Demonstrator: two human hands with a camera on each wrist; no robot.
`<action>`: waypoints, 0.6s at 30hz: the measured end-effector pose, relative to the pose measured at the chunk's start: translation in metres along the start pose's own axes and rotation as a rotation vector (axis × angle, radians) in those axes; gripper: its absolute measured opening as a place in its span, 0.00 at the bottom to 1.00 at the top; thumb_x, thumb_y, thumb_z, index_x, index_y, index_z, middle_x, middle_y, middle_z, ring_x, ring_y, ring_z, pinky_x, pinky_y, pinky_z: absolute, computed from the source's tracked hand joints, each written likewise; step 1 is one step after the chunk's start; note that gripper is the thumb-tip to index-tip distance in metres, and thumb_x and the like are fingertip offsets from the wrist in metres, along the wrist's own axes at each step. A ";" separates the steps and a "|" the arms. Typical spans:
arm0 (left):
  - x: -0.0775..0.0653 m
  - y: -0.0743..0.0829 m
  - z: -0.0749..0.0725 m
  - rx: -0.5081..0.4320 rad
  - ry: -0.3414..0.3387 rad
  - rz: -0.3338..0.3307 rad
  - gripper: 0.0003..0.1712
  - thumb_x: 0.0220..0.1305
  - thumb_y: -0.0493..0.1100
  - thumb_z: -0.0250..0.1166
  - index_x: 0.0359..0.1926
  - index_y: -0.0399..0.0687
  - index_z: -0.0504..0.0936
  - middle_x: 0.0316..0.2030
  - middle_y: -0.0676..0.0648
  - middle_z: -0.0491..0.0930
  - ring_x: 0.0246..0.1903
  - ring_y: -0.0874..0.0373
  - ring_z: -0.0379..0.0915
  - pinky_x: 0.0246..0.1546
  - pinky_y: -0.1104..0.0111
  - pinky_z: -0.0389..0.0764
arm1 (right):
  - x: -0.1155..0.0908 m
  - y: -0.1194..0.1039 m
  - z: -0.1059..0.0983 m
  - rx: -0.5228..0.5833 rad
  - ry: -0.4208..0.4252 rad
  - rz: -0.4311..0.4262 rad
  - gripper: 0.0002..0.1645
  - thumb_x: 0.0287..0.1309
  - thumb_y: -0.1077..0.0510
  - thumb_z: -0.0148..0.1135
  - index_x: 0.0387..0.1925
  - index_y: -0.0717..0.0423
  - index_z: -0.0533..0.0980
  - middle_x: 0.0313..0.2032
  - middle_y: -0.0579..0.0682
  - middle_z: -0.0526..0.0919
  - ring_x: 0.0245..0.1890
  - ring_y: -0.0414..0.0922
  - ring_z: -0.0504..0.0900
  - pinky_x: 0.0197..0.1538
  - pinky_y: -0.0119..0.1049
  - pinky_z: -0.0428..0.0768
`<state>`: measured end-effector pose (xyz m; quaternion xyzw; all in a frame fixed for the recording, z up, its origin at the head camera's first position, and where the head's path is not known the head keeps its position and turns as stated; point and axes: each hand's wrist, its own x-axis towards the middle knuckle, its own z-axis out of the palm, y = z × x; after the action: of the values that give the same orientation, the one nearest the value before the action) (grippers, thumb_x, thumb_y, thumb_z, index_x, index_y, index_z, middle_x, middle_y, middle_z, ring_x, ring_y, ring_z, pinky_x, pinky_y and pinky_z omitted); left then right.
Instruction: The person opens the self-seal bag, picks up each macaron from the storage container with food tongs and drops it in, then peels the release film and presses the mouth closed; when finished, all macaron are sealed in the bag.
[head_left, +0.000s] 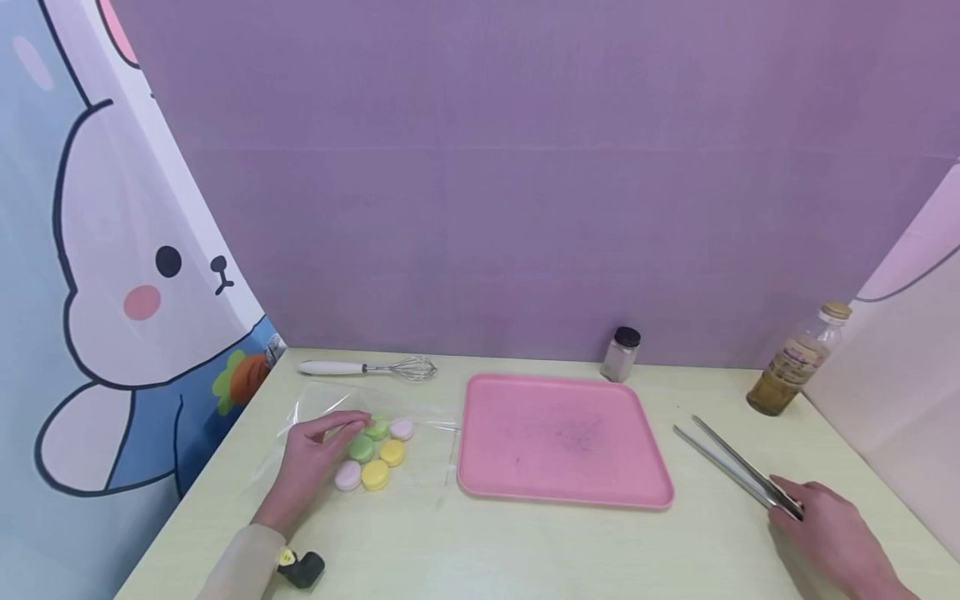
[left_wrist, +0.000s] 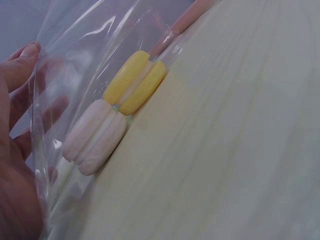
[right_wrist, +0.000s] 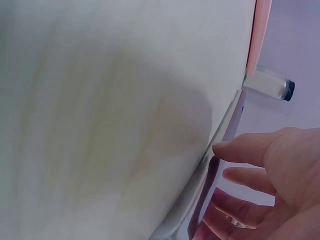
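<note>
Steel tongs (head_left: 738, 468) lie under right hand's (head_left: 836, 537) relaxed fingertips; left hand (head_left: 311, 458) flat on bag (head_left: 330, 408).

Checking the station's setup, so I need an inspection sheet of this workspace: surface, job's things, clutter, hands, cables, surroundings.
Surface: pale yellow-green table, faint marks on the pink tray.
Job's things: clear plastic bag lying flat, holding six macarons in green, pink and yellow; metal tongs to the right of the tray.
Clutter: whisk, small spice jar, corked bottle along the back edge.
Hands: left hand rests on the bag beside the macarons; right hand touches the tongs' near end, grip unclear.
Cables: nothing seen.
Surroundings: purple backdrop, rabbit-print panel on the left.
</note>
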<state>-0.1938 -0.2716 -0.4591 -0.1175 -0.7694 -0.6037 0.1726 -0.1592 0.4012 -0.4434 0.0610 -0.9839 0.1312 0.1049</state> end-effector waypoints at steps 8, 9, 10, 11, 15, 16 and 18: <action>0.000 0.000 -0.001 0.016 0.005 0.000 0.12 0.68 0.38 0.68 0.50 0.38 0.87 0.48 0.42 0.87 0.56 0.63 0.78 0.61 0.79 0.69 | -0.006 -0.020 -0.006 0.004 0.141 -0.049 0.24 0.54 0.63 0.69 0.53 0.69 0.79 0.42 0.71 0.81 0.42 0.71 0.79 0.39 0.68 0.77; 0.000 0.000 -0.001 0.015 0.004 0.001 0.12 0.68 0.38 0.68 0.50 0.38 0.87 0.48 0.42 0.87 0.56 0.63 0.78 0.62 0.79 0.69 | -0.006 -0.025 -0.007 0.005 0.165 -0.068 0.24 0.53 0.64 0.70 0.52 0.68 0.79 0.41 0.69 0.82 0.41 0.69 0.79 0.39 0.67 0.77; 0.000 0.001 -0.001 0.014 0.004 0.003 0.12 0.68 0.38 0.68 0.50 0.38 0.87 0.48 0.42 0.87 0.56 0.62 0.78 0.62 0.78 0.69 | -0.007 -0.031 -0.008 0.016 0.183 -0.082 0.23 0.52 0.65 0.71 0.52 0.68 0.80 0.40 0.67 0.82 0.40 0.68 0.80 0.39 0.67 0.78; 0.000 0.001 -0.001 0.013 0.002 0.002 0.12 0.68 0.38 0.68 0.50 0.38 0.87 0.48 0.42 0.87 0.56 0.62 0.77 0.62 0.78 0.68 | -0.007 -0.037 -0.010 0.030 0.196 -0.091 0.23 0.51 0.65 0.71 0.51 0.67 0.80 0.40 0.65 0.83 0.40 0.66 0.81 0.39 0.65 0.78; -0.001 0.001 0.000 0.004 -0.004 0.001 0.12 0.68 0.38 0.67 0.50 0.38 0.86 0.48 0.42 0.87 0.57 0.62 0.77 0.63 0.78 0.67 | -0.008 -0.063 -0.013 0.069 0.253 -0.129 0.23 0.48 0.66 0.75 0.49 0.62 0.83 0.37 0.55 0.85 0.33 0.51 0.82 0.33 0.51 0.81; -0.001 0.001 0.000 0.005 -0.004 0.000 0.12 0.69 0.38 0.67 0.51 0.38 0.86 0.48 0.42 0.87 0.57 0.62 0.77 0.63 0.78 0.67 | -0.008 -0.070 -0.014 0.086 0.261 -0.133 0.23 0.48 0.66 0.75 0.49 0.61 0.84 0.37 0.54 0.85 0.31 0.47 0.81 0.31 0.47 0.81; -0.001 0.001 0.000 0.003 -0.005 0.001 0.13 0.69 0.38 0.67 0.51 0.38 0.86 0.48 0.42 0.87 0.57 0.62 0.77 0.63 0.78 0.66 | -0.007 -0.084 -0.014 0.106 0.290 -0.160 0.23 0.46 0.66 0.76 0.48 0.59 0.85 0.37 0.50 0.85 0.27 0.38 0.78 0.27 0.37 0.79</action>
<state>-0.1929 -0.2718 -0.4587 -0.1191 -0.7707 -0.6020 0.1713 -0.1370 0.3250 -0.4110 0.1249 -0.9422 0.1813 0.2526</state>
